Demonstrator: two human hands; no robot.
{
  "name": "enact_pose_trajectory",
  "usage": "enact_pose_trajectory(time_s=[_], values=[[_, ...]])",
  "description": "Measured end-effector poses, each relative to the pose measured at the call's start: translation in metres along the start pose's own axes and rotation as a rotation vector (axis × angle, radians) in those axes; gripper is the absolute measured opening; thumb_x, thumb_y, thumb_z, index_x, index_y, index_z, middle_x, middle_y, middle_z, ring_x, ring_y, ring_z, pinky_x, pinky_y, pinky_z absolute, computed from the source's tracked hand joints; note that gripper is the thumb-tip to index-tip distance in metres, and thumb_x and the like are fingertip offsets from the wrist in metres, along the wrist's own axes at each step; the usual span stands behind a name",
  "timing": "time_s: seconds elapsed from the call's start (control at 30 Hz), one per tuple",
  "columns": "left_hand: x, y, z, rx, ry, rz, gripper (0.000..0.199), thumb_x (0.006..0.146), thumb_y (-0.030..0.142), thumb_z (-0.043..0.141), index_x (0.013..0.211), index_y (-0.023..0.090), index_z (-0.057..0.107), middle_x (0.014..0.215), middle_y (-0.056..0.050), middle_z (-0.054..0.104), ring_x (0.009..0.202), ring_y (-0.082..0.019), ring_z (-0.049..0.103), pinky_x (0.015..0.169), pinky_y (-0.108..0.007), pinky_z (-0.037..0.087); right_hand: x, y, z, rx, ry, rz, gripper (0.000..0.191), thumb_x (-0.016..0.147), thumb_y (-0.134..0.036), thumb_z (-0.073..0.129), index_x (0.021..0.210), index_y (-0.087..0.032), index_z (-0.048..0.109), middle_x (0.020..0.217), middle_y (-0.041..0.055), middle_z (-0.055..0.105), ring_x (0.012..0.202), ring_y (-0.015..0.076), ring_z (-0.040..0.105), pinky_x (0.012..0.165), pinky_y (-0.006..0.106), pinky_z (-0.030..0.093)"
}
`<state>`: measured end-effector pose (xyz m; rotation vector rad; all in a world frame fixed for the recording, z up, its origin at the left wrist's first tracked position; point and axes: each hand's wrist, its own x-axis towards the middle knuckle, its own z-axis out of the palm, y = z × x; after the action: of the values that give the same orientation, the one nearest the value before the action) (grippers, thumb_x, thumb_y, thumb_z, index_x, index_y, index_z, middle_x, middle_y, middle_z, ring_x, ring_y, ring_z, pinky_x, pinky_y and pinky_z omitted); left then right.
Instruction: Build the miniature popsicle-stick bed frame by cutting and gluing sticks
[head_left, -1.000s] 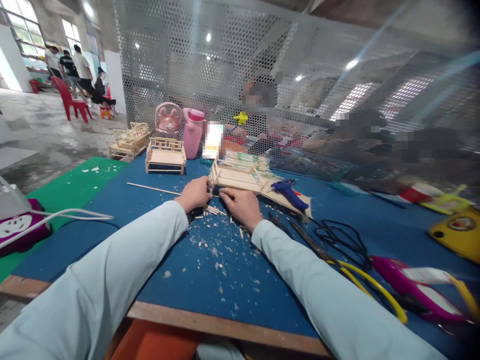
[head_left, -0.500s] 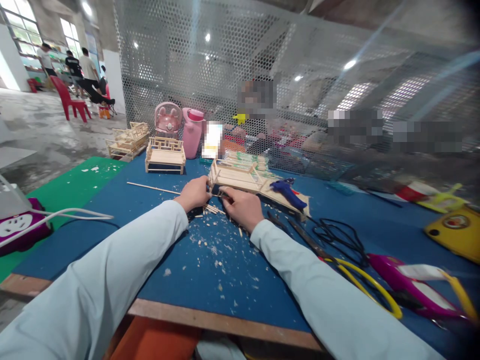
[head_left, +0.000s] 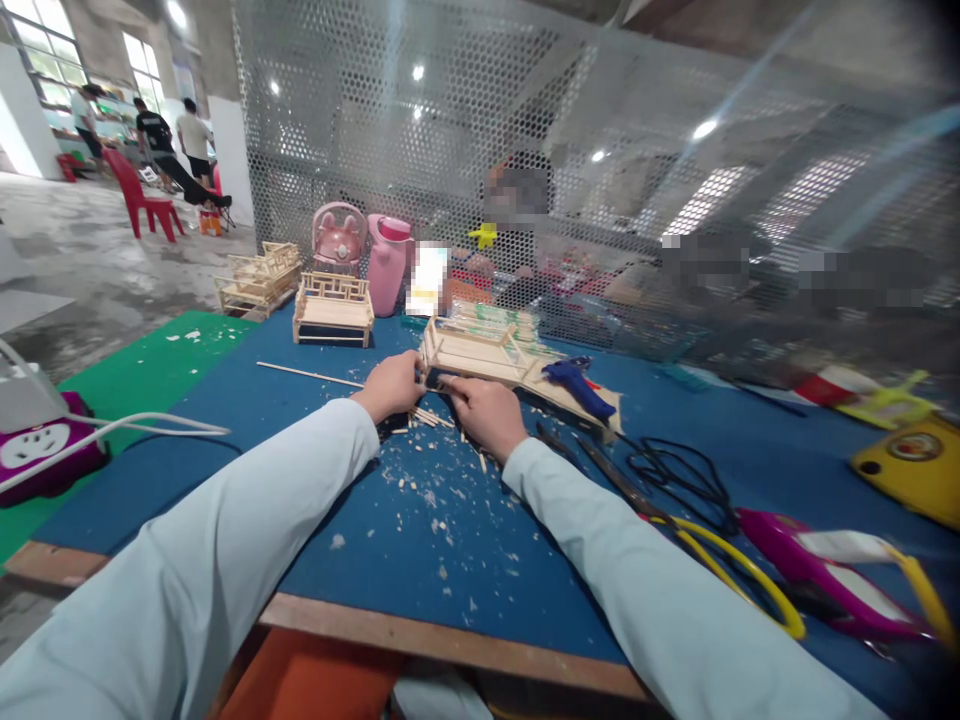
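Observation:
A miniature bed (head_left: 474, 352) built of pale wooden sticks stands mid-table, its left end between my hands. My left hand (head_left: 394, 386) has its fingers closed on the near left corner of the bed. With thumb and forefinger pinched, my right hand (head_left: 491, 415) is just under the front edge, on what looks like a thin wooden stick (head_left: 433, 388) low between both hands; the fingertips partly hide it. Loose stick offcuts (head_left: 429, 416) lie below the hands. A long thin stick (head_left: 307, 374) reaches left from behind my left hand.
A blue glue gun (head_left: 577, 388) rests on a wooden piece at right, with pliers-like yellow-handled cutters (head_left: 727, 570) nearer me. Finished miniature beds (head_left: 333, 308), a pink bottle (head_left: 387, 268) and a pink fan-like item (head_left: 339, 236) stand behind. Purple power strips (head_left: 832, 575) flank the table. A mesh panel (head_left: 375, 120) rises behind.
Both hands stay at the bed's left corner with almost no movement. The view shifts slightly. People in the far background have changed position.

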<state>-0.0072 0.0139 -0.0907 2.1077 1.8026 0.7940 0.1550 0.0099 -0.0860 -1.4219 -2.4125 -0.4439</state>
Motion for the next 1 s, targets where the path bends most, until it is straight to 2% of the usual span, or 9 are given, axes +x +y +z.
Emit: enact_pose_trajectory(time_s=[0.23, 0.37, 0.47, 0.57, 0.63, 0.7, 0.8, 0.9, 1.0], values=[[0.0, 0.0, 0.0, 0.006, -0.001, -0.003, 0.026, 0.069, 0.023, 0.059, 0.094, 0.017, 0.054, 0.092, -0.008, 0.065, 0.086, -0.021, 0.059, 0.074, -0.03, 0.044, 0.0, 0.0, 0.0, 0.038, 0.003, 0.021, 0.033, 0.083, -0.028, 0.04, 0.108, -0.029, 0.062, 0.092, 0.0023, 0.07, 0.078, 0.0189, 0.063, 0.065, 0.027, 0.043], [-0.001, 0.0, 0.0, -0.005, -0.006, -0.015, 0.028, 0.07, 0.022, 0.059, 0.096, 0.017, 0.052, 0.093, -0.009, 0.064, 0.087, -0.02, 0.059, 0.075, -0.029, 0.044, -0.006, 0.001, -0.006, 0.095, 0.057, -0.017, 0.032, 0.082, -0.027, 0.041, 0.105, -0.027, 0.064, 0.091, 0.0028, 0.07, 0.078, 0.0173, 0.062, 0.066, 0.025, 0.043], [-0.003, 0.0, -0.001, -0.007, 0.014, -0.026, 0.034, 0.07, 0.021, 0.058, 0.101, 0.017, 0.048, 0.094, -0.01, 0.062, 0.086, -0.02, 0.058, 0.075, -0.029, 0.043, -0.011, 0.006, -0.016, 0.209, 0.199, 0.005, 0.031, 0.081, -0.029, 0.041, 0.097, -0.022, 0.066, 0.083, 0.0042, 0.069, 0.072, 0.0158, 0.061, 0.067, 0.024, 0.043], [-0.006, -0.001, -0.003, -0.007, 0.085, -0.023, 0.03, 0.07, 0.018, 0.054, 0.099, 0.016, 0.047, 0.096, -0.009, 0.061, 0.086, -0.019, 0.057, 0.074, -0.028, 0.043, -0.012, 0.02, -0.027, 0.338, 0.429, 0.164, 0.029, 0.079, -0.029, 0.042, 0.098, -0.018, 0.061, 0.071, 0.0038, 0.064, 0.059, 0.0139, 0.055, 0.062, 0.024, 0.043], [-0.008, -0.001, -0.005, -0.009, 0.123, -0.024, 0.025, 0.07, 0.015, 0.052, 0.095, 0.017, 0.049, 0.094, -0.008, 0.061, 0.085, -0.018, 0.057, 0.073, -0.027, 0.043, -0.009, 0.033, -0.03, 0.406, 0.567, 0.288, 0.03, 0.074, -0.024, 0.045, 0.101, -0.017, 0.055, 0.076, 0.0039, 0.06, 0.058, 0.013, 0.051, 0.06, 0.024, 0.043], [-0.01, 0.0, -0.007, -0.015, 0.138, -0.032, 0.021, 0.07, 0.016, 0.051, 0.091, 0.017, 0.051, 0.09, -0.007, 0.062, 0.082, -0.017, 0.057, 0.072, -0.026, 0.043, -0.005, 0.046, -0.027, 0.46, 0.621, 0.389, 0.036, 0.067, -0.018, 0.048, 0.103, -0.017, 0.05, 0.086, 0.0054, 0.058, 0.062, 0.0128, 0.051, 0.062, 0.025, 0.044], [-0.015, 0.006, -0.009, 0.028, 0.169, -0.023, 0.018, 0.073, 0.021, 0.05, 0.089, 0.017, 0.055, 0.087, -0.006, 0.064, 0.079, -0.017, 0.058, 0.071, -0.026, 0.043, -0.001, 0.058, -0.013, 0.557, 0.45, 0.484, 0.043, 0.06, -0.017, 0.053, 0.102, -0.018, 0.047, 0.087, 0.0051, 0.057, 0.063, 0.0127, 0.051, 0.063, 0.027, 0.045], [-0.02, 0.015, -0.011, 0.115, 0.168, -0.024, 0.021, 0.077, 0.031, 0.048, 0.089, 0.019, 0.061, 0.084, -0.007, 0.066, 0.08, -0.019, 0.059, 0.071, -0.027, 0.043, 0.001, 0.06, 0.001, 0.566, 0.226, 0.465, 0.034, 0.06, -0.023, 0.058, 0.093, -0.018, 0.051, 0.076, 0.0029, 0.059, 0.062, 0.0146, 0.053, 0.064, 0.029, 0.045], [-0.025, 0.019, -0.014, 0.164, 0.163, -0.073, 0.028, 0.079, 0.036, 0.044, 0.091, 0.022, 0.065, 0.084, -0.008, 0.067, 0.082, -0.022, 0.06, 0.071, -0.029, 0.043, 0.001, 0.057, 0.005, 0.501, 0.204, 0.417, 0.022, 0.064, -0.027, 0.058, 0.083, -0.018, 0.054, 0.072, 0.0035, 0.061, 0.064, 0.0161, 0.054, 0.065, 0.029, 0.044]])
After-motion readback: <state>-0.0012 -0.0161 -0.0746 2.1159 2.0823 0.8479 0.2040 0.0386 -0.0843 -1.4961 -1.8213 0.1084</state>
